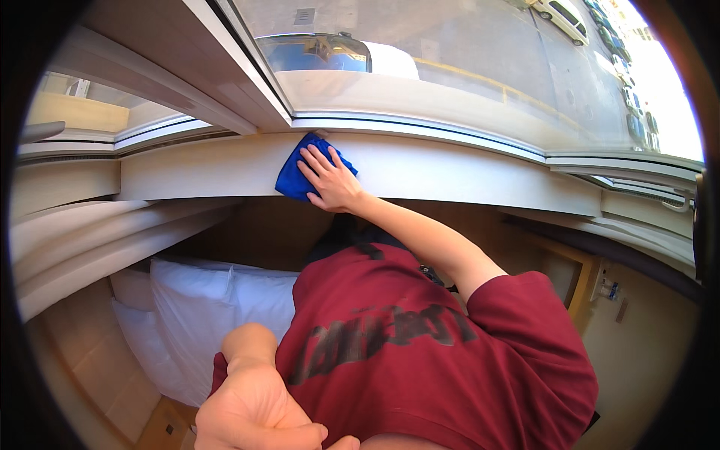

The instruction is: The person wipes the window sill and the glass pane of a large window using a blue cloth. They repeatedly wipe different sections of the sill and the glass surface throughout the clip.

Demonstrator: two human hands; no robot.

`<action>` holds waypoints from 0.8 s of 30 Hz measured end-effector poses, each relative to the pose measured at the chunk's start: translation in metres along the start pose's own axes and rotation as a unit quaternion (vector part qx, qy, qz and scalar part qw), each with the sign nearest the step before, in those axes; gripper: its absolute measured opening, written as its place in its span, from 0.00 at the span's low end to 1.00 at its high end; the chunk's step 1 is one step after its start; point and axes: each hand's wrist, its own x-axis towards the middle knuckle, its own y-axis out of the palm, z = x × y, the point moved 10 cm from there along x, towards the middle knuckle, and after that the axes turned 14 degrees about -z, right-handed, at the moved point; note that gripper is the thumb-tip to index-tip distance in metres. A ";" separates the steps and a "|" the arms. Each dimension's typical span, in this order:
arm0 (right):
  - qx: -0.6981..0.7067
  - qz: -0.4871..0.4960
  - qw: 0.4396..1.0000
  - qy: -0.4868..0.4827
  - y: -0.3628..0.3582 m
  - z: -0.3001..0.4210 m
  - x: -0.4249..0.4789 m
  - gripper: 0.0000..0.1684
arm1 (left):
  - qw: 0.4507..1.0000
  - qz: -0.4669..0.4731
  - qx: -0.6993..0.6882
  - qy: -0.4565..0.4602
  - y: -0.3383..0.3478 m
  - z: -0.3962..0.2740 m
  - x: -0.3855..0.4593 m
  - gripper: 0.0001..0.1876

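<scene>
My right hand (332, 179) lies palm down, fingers spread, on a folded blue cloth (292, 179), pressing it against the white window sill (450, 169). The cloth reaches from the window frame to the sill's inner edge, left of the sill's middle. My left hand (256, 408) is raised close to the camera at the bottom left, with its palm side and wrist in view. Its fingers run partly past the lower edge of the picture, so whether it holds anything is hidden.
Behind the sill stand the window frame (416, 125) and glass, with parked vehicles outside. A pale curtain (101, 236) hangs at the left, and a window handle (678, 203) sits at the right. White pillows (194, 304) lie low at the left.
</scene>
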 end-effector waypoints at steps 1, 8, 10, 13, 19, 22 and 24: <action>0.004 -0.031 1.000 -0.005 -0.008 0.000 -0.001 0.44 | 1.000 0.000 -0.004 0.020 -0.004 -0.005 -0.007 0.04; -0.125 0.039 0.991 0.014 -0.001 -0.001 -0.003 0.37 | 0.818 0.187 0.462 -0.285 -0.057 0.153 -0.227 0.05; -0.090 0.055 0.994 -0.008 0.006 0.008 0.000 0.36 | 0.747 0.247 0.516 -0.338 -0.084 0.165 -0.306 0.12; -0.042 0.055 0.997 -0.034 0.013 0.014 0.001 0.40 | 0.662 0.301 0.581 -0.365 -0.114 0.153 -0.384 0.25; -0.058 0.002 0.996 -0.064 0.011 0.002 -0.001 0.45 | 0.600 0.346 0.600 -0.401 -0.114 0.161 -0.432 0.35; -0.061 -0.011 0.998 -0.025 0.005 -0.020 -0.007 0.44 | 0.582 0.370 0.601 -0.403 -0.105 0.182 -0.434 0.36; -0.065 -0.029 0.997 0.008 -0.005 -0.040 -0.016 0.43 | 0.616 0.382 0.578 -0.376 -0.085 0.198 -0.430 0.36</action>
